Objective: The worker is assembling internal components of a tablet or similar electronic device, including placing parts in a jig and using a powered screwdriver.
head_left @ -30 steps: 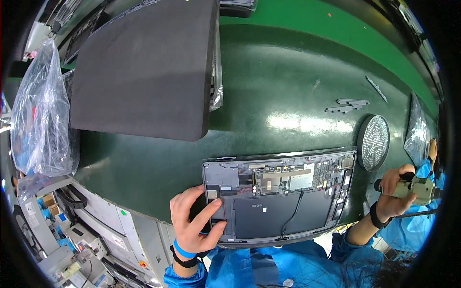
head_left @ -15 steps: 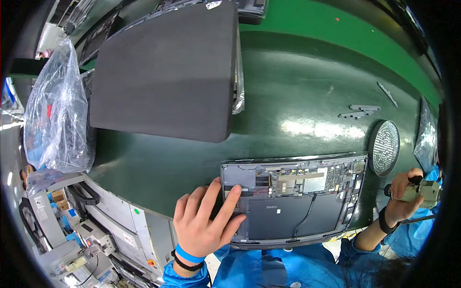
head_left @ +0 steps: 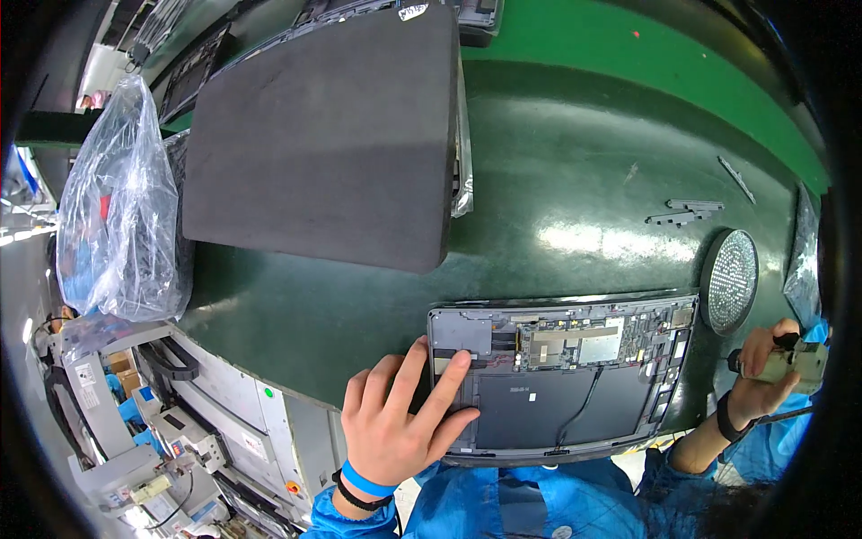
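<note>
An opened laptop point(head_left: 552, 409) lies near the front edge of the green bench, its circuit board and black battery exposed. My left hand point(head_left: 400, 418), wearing a blue band and a black band, rests fingers spread over the laptop's left edge. Off the laptop's right side, my right hand point(head_left: 763, 377) is wrapped around what looks like an electric screwdriver point(head_left: 806, 366), pale green with a black end pointing left. Its tip is too small to make out. Just above that hand stands a round black dish point(head_left: 729, 283) covered in small bright dots.
A large dark foam sheet point(head_left: 323, 135) covers a stack at the back left. Clear plastic bags point(head_left: 126, 216) stand beside it. Several thin grey strips point(head_left: 687, 212) lie at the back right, near another plastic bag point(head_left: 802, 256). White equipment point(head_left: 224, 395) stands below left.
The whole view has shifted slightly, so things appear a little farther right. Both hands keep about the same place and grip; the laptop looks unmoved.
</note>
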Demonstrator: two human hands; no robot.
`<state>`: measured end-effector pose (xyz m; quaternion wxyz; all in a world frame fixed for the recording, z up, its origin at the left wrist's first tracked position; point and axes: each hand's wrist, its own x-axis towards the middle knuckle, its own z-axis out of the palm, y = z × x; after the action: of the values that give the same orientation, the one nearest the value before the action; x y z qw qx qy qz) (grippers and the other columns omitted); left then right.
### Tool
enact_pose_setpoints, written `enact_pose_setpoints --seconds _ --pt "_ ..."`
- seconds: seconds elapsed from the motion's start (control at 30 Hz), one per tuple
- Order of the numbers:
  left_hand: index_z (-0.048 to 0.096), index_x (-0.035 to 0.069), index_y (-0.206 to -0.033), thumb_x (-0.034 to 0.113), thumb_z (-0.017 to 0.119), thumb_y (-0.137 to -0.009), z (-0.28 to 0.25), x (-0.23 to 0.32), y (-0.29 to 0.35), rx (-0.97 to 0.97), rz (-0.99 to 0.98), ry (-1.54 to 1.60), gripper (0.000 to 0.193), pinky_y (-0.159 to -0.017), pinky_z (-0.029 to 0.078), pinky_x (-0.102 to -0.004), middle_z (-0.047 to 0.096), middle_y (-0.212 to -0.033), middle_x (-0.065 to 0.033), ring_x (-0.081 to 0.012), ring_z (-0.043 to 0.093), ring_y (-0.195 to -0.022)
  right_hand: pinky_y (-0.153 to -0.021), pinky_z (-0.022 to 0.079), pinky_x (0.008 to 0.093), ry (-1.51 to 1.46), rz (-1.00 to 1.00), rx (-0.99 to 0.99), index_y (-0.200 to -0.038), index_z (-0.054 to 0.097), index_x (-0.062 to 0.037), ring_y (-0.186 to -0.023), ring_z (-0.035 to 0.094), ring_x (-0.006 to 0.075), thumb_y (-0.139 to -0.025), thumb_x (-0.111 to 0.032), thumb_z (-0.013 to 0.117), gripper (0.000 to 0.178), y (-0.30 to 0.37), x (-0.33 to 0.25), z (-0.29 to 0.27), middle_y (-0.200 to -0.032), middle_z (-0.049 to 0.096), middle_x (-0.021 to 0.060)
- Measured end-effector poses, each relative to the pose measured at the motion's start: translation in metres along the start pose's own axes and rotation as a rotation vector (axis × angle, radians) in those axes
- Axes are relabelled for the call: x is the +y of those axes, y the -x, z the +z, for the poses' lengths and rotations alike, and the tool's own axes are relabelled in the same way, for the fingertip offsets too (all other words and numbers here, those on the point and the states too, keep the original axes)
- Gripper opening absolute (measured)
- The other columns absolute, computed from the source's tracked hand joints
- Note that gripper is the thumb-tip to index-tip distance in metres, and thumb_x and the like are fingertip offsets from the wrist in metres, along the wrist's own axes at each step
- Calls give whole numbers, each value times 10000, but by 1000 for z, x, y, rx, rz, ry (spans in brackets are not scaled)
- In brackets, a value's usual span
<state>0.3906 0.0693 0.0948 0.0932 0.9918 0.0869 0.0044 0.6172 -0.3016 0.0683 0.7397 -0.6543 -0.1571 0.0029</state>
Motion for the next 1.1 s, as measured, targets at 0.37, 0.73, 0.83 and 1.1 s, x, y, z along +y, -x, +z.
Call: enact_pose_setpoints --seconds 0.37,0.73,0.83,1.1 --pt "586 59 -1314 426 721 -777 0 6 2 61 -62 -4 664 -783 462 -408 607 -1217 -161 -329 585 -953 -469 283 226 -17 -38 33 -1135 457 36 -478 368 73 -909 -596 555 677 0 5 4 -571 410 -25" --pt "667 -3 -1149 65 753 -764 -2 -1 35 167 -483 743 401 -642 511 -307 688 -1015 -183 -246 678 -795 -757 496 304 -145 126 669 -1215 518 36 -779 607 176 -993 -266 538 375 22 -30 -52 -845 652 85" --pt "687 -51 -1055 7 696 -811 5 -41 124 -119 -578 779 251 -651 532 -293 693 -933 -167 -184 680 -761 -679 562 349 -353 335 676 -1130 572 -27 -811 667 218 -968 -284 575 304 35 -31 -37 -981 699 99" --pt "672 -37 -1058 229 633 -945 38 -3 136 -267 -776 1369 292 -699 518 -312 705 -896 -149 -167 652 -794 -635 631 342 -382 728 444 -1071 606 14 -741 721 262 -1017 -352 498 385 55 -25 -77 -882 710 143"
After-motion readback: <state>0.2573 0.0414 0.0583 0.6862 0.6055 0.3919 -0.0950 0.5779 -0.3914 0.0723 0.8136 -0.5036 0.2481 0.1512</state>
